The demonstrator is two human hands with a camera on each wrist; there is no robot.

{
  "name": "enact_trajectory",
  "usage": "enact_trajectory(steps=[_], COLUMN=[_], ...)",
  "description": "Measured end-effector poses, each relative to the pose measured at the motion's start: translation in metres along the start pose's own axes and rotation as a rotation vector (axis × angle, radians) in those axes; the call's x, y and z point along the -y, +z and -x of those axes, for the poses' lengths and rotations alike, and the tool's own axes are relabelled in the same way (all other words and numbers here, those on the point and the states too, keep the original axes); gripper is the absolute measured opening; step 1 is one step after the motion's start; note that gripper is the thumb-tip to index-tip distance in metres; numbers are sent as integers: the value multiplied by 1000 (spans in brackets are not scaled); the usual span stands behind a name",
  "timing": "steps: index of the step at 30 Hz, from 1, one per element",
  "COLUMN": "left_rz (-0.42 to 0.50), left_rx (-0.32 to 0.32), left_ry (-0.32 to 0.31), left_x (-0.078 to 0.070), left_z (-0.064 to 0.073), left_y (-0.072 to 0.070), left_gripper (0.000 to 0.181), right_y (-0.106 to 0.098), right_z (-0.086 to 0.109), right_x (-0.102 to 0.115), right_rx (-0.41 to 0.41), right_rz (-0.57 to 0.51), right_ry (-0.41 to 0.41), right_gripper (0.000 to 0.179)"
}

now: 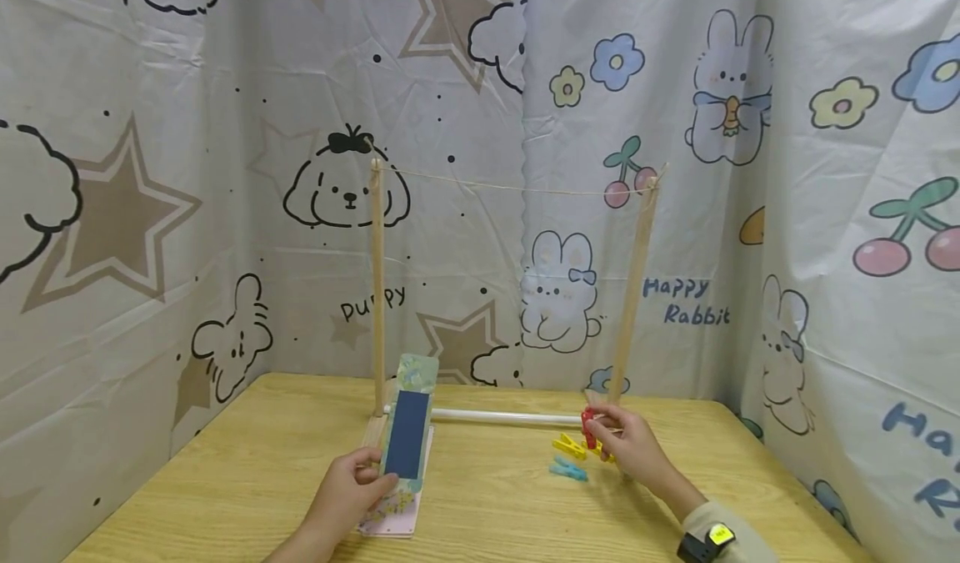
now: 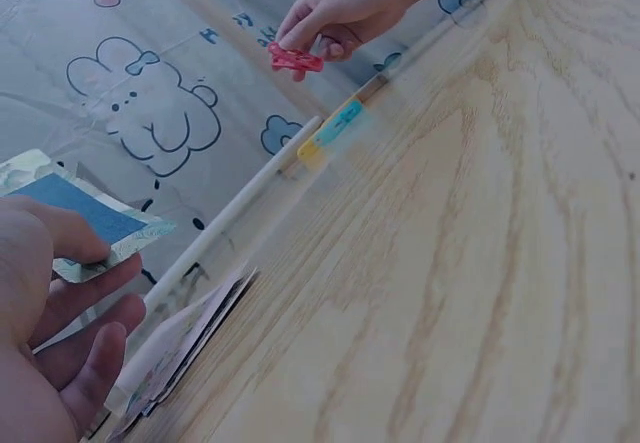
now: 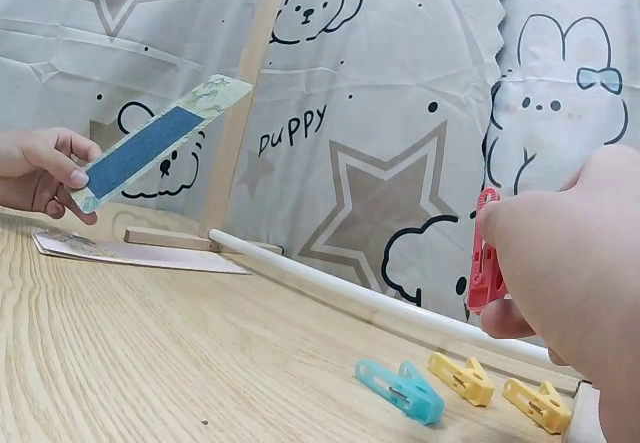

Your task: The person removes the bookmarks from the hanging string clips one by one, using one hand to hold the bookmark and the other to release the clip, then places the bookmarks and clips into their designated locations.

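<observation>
Between thumb and fingers my left hand (image 1: 347, 490) pinches the lower end of a long green card (image 1: 408, 429) with a dark blue panel, raised off the table. Beneath it lies a small stack of similar cards (image 3: 150, 253). My right hand (image 1: 633, 446) pinches a red clothespin (image 3: 487, 253) above the table. Below that hand lie a blue clothespin (image 3: 400, 391) and two yellow clothespins, one nearer the blue one (image 3: 462, 378) and another to its right (image 3: 537, 404). The string (image 1: 510, 186) stretches between two wooden posts, well above both hands.
The left post (image 1: 378, 296) and right post (image 1: 633, 296) stand upright on wooden feet, joined low down by a white rod (image 1: 510, 417). Behind the wooden table (image 1: 495, 505) hangs a printed curtain (image 1: 465, 254), which also closes off both sides.
</observation>
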State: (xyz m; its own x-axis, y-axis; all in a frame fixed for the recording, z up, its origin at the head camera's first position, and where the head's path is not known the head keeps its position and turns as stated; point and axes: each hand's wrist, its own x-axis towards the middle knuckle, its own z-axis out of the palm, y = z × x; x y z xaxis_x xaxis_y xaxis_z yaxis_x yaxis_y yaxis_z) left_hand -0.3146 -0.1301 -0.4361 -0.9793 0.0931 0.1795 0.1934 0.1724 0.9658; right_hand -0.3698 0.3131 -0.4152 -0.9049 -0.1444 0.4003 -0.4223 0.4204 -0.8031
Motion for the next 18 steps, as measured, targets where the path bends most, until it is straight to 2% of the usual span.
enact_trajectory(steps=[3,11,18], left_rz=[-40,-91,-162], left_rx=[-3,-43,-57], left_ry=[4,7,-42], left_x=[0,-1,-1], left_z=[3,7,7], left_y=[-2,-4,-8], left_gripper=[42,29,24], right_y=[2,4,2], right_z=[-1,1,1], right_x=[-5,-10,-19], right_rx=[13,29,23], right_rz=[30,96,156], right_ry=[-13,-25,-23], right_gripper=[34,33,27])
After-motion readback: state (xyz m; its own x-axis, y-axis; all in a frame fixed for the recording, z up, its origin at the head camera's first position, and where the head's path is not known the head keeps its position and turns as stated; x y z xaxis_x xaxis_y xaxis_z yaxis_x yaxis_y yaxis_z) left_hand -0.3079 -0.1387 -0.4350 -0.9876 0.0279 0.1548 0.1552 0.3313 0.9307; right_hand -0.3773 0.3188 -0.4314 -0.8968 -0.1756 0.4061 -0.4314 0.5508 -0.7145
